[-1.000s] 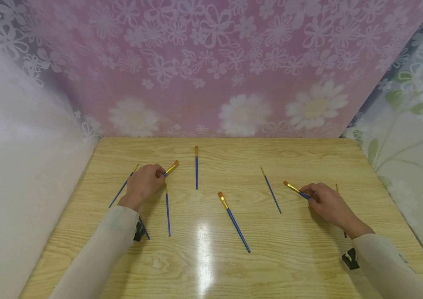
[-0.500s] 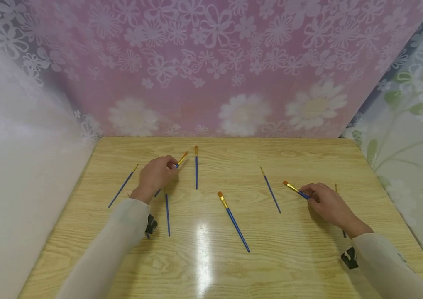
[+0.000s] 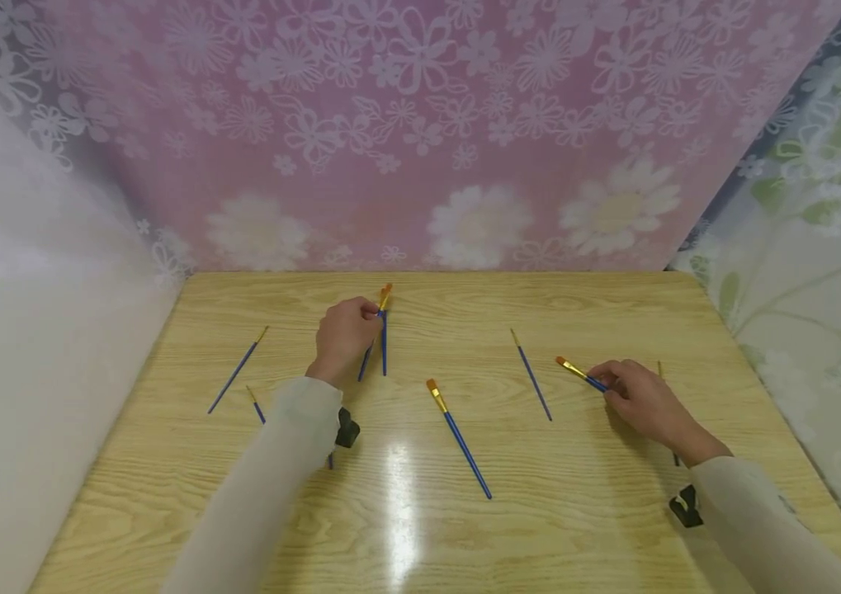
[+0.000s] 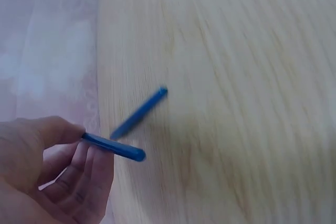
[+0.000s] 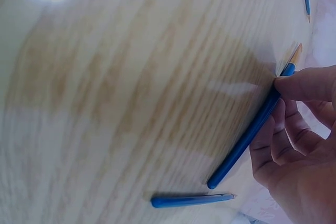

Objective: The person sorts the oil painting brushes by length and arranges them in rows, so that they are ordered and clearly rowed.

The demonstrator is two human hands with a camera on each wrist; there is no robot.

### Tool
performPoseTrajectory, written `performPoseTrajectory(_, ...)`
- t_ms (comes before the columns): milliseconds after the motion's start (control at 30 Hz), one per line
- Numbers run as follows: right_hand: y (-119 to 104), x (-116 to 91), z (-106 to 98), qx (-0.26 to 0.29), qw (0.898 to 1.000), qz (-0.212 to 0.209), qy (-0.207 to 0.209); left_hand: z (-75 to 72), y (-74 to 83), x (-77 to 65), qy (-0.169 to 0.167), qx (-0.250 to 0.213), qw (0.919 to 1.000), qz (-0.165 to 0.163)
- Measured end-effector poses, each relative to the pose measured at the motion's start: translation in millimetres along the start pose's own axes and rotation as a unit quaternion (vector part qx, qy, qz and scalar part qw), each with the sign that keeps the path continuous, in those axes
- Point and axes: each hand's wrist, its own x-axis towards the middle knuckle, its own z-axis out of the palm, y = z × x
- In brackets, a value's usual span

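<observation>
My left hand [image 3: 348, 334] pinches a blue-handled flat paintbrush [image 3: 365, 363] between thumb and fingers, its orange tip towards the back edge. Right beside it lies a second blue flat brush [image 3: 385, 351]; their tips overlap in the head view. In the left wrist view the held brush's handle [image 4: 118, 148] crosses near the other handle [image 4: 140, 113]. At the right, my right hand [image 3: 643, 403] pinches another flat paintbrush [image 3: 576, 370], gold ferrule pointing left. The right wrist view shows that brush's handle [image 5: 244, 140] low over the wood. A thin brush [image 3: 660, 369] is partly hidden behind this hand.
On the wooden table [image 3: 539, 511] lie a large flat brush [image 3: 465, 440] in the middle, a thin brush [image 3: 531, 375] right of it and another thin brush [image 3: 238, 370] at left. My left sleeve partly covers a thin brush [image 3: 255, 405]. Floral cloth [image 3: 420, 165] hangs behind.
My left hand has carried its brush rightwards and towards the back, up to the brush lying there, turning it more upright in view. My right hand has stayed nearly still.
</observation>
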Motion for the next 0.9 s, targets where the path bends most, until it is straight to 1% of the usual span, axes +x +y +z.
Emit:
performPoseTrajectory(133,-0.3,0.2,-1.1,-0.001,1.000,-0.001,-0.003,12.7,8.7,2.9,0.014,-0.011,0.9997,-0.015)
performPoseTrajectory(267,-0.2,0.5,-2.4,-0.003,1.000,-0.002,-0.004,23.9,14.7,6.6,0.023,-0.009,0.9991,-0.036)
performPoseTrajectory(400,-0.3,0.1,-2.2,0.001,1.000,-0.001,-0.006,34.0,19.0,10.5,0.034,0.003,0.9986,-0.040)
performPoseTrajectory(533,-0.8,-0.2,-2.2,0.005,1.000,0.000,-0.006,42.5,22.1,13.7,0.050,0.010,0.9983,-0.029)
performPoseTrajectory(667,0.3,-0.5,-2.0,0.005,1.000,0.000,-0.008,49.6,24.6,14.9,0.049,0.009,0.9986,-0.018)
performPoseTrajectory(767,0.2,-0.6,-1.9,0.006,1.000,0.003,-0.009,52.8,26.8,15.1,0.040,0.026,0.9989,-0.005)
performPoseTrajectory(900,-0.1,-0.9,-2.1,0.007,1.000,0.005,-0.007,55.6,30.3,15.5,0.033,0.063,0.9973,0.019)
